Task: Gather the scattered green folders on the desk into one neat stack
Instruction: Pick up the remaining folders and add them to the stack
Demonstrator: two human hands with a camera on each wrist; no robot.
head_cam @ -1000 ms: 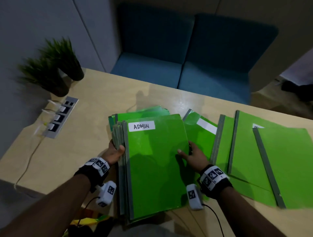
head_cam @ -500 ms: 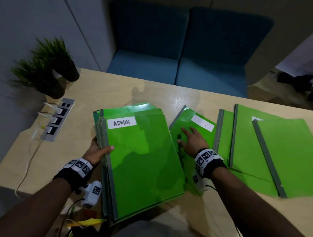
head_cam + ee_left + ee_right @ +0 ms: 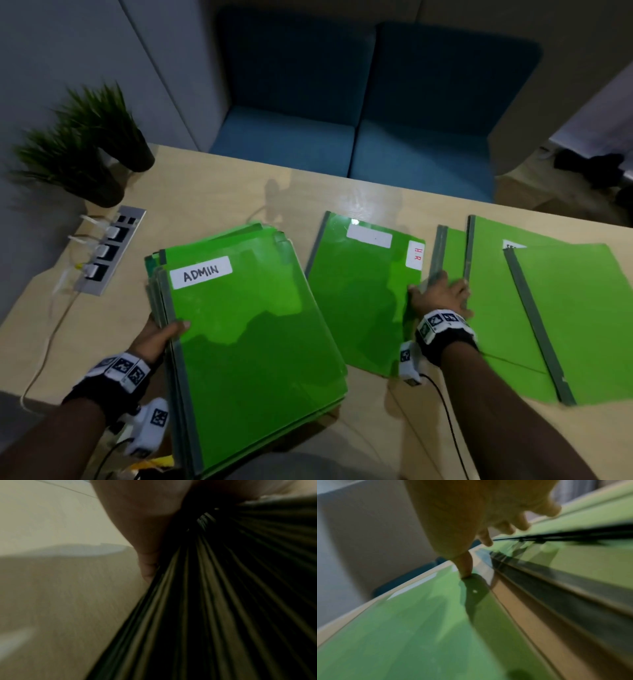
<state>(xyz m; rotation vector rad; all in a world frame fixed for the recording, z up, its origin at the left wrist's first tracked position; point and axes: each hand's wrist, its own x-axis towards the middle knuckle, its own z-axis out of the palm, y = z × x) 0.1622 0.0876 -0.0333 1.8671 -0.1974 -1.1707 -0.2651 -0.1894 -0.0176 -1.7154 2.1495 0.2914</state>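
Observation:
A thick stack of green folders (image 3: 253, 335), topped by one labelled ADMIN, lies at the desk's front left. My left hand (image 3: 161, 337) grips its spine side, thumb on top; the left wrist view shows the stacked spines (image 3: 205, 601) close up. To the right, a single green folder (image 3: 359, 294) marked HR lies flat. My right hand (image 3: 440, 296) rests at its right edge, thumb (image 3: 464, 566) pressing on the cover (image 3: 419, 628). The fingers are spread over the grey spine (image 3: 556, 582) of the neighbouring folder. Further overlapping green folders (image 3: 565, 308) lie at the right.
Two potted plants (image 3: 85, 147) and a power socket strip (image 3: 106, 250) with plugged cables sit on the wooden desk (image 3: 222, 205) at the far left. A blue sofa (image 3: 359, 137) stands behind the desk. The stack overhangs the near desk edge.
The ADMIN stack has slid left with my left hand, uncovering the HR folder. My right hand has moved right, from that folder's middle to its right edge.

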